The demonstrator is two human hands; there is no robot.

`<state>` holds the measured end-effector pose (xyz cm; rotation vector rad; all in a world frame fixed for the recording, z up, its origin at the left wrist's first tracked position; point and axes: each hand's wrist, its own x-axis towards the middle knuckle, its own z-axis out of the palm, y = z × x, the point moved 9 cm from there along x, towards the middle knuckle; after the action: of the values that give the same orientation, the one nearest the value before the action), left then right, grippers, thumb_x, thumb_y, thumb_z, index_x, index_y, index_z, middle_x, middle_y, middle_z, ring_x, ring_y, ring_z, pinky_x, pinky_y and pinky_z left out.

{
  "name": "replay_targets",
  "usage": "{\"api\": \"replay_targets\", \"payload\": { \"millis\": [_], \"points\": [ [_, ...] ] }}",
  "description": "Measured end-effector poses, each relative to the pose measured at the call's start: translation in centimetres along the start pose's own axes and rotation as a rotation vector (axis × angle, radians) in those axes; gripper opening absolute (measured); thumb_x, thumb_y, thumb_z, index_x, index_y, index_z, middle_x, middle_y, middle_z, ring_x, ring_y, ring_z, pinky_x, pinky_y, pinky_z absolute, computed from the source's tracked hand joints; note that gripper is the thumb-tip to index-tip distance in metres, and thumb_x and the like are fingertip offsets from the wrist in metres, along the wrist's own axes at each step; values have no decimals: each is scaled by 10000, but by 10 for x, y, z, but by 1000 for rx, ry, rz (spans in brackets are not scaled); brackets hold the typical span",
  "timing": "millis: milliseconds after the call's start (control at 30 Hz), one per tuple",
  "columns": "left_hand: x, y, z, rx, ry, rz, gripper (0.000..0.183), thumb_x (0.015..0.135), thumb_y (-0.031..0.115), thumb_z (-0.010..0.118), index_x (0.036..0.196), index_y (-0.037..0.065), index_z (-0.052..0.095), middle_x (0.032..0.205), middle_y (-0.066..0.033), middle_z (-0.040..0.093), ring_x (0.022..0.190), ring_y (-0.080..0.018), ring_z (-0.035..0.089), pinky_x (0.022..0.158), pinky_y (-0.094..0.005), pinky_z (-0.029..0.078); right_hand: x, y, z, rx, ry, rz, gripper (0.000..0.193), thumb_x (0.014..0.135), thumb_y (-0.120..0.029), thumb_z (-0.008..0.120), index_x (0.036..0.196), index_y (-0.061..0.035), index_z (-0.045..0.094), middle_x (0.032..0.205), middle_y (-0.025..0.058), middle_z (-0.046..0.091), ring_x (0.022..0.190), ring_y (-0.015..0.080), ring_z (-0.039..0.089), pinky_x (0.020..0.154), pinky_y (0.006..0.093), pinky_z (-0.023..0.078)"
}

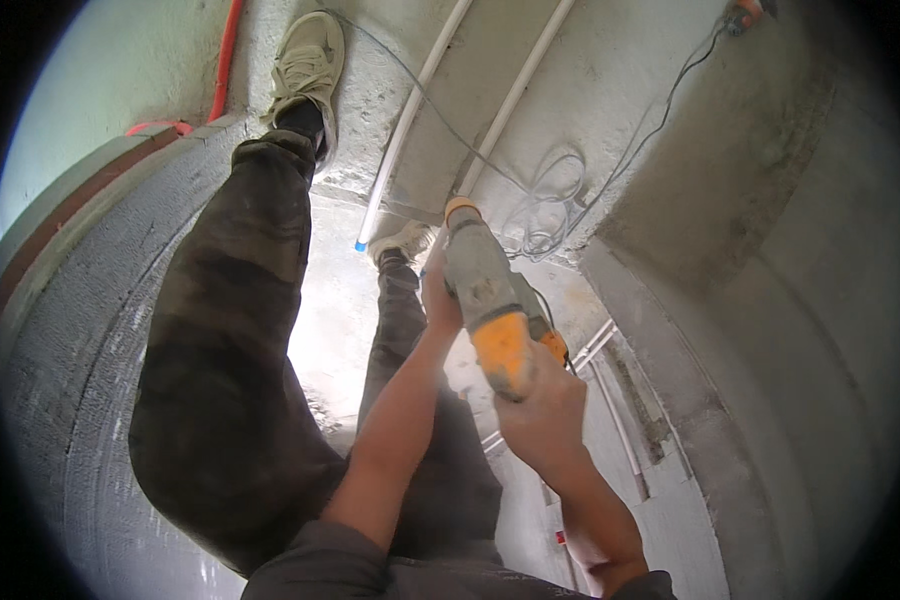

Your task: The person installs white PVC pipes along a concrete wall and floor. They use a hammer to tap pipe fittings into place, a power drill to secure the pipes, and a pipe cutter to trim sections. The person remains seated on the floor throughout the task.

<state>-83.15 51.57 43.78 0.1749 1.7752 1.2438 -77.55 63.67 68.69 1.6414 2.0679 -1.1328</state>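
Note:
A dusty grey and orange-yellow hammer drill point(483, 275) is between my two hands, its front collar facing away from me towards the floor. At its rear, my right hand point(545, 412) is wrapped round the handle. My left hand point(440, 297) grips the left side near the front, with most of its fingers hidden behind the tool body. Whatever bit sits beyond the collar does not show clearly. A dark cord curves out along the drill's right side.
White pipes point(410, 125) run along the concrete floor, one with a blue end. A loose grey cable point(550, 205) lies coiled ahead of the drill. My left shoe point(308, 65) rests far forward. Block walls point(120, 260) rise at left, with a red conduit point(227, 60) beyond.

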Motion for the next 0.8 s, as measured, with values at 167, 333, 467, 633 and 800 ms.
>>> {"api": "replay_targets", "payload": {
  "millis": [167, 333, 467, 633, 800],
  "points": [
    [-11, -17, -6, 477, -95, -101, 423, 775, 261, 903, 1077, 118, 644, 934, -166, 752, 964, -440, 720, 774, -520, 540, -29, 42, 3, 194, 42, 155, 366, 783, -42, 837, 1112, 21, 690, 877, 201, 750, 801, 370, 780, 727, 406, 600],
    [-9, -16, -8, 602, -203, -83, 389, 785, 246, 890, 1030, 100, 627, 905, -194, 740, 934, -473, 706, 758, -560, 519, -60, 82, 28, 250, 99, 219, 318, 808, -58, 849, 1058, 36, 677, 856, 179, 745, 772, 330, 776, 708, 402, 587],
    [-1, -9, -8, 748, -236, -34, 365, 793, 192, 861, 1070, 100, 642, 891, -216, 734, 915, -486, 702, 754, -566, 516, -78, 94, 40, 367, 127, 284, 292, 817, -58, 846, 1035, 28, 672, 841, 156, 738, 762, 275, 768, 689, 387, 573],
    [15, -31, -10, 859, -258, -68, 433, 791, 237, 846, 1160, 86, 676, 979, -219, 762, 988, -482, 715, 827, -534, 541, -72, 113, 56, 383, 178, 285, 243, 846, -67, 827, 1006, 15, 663, 822, 125, 732, 725, 219, 742, 677, 363, 563],
    [17, -23, -5, 824, -250, -55, 444, 788, 197, 858, 1186, 100, 687, 991, -220, 760, 992, -465, 714, 837, -545, 545, -61, 119, 56, 489, 180, 286, 274, 830, -83, 848, 1005, 13, 660, 817, 116, 735, 716, 206, 742, 660, 359, 559]
  ]
}}
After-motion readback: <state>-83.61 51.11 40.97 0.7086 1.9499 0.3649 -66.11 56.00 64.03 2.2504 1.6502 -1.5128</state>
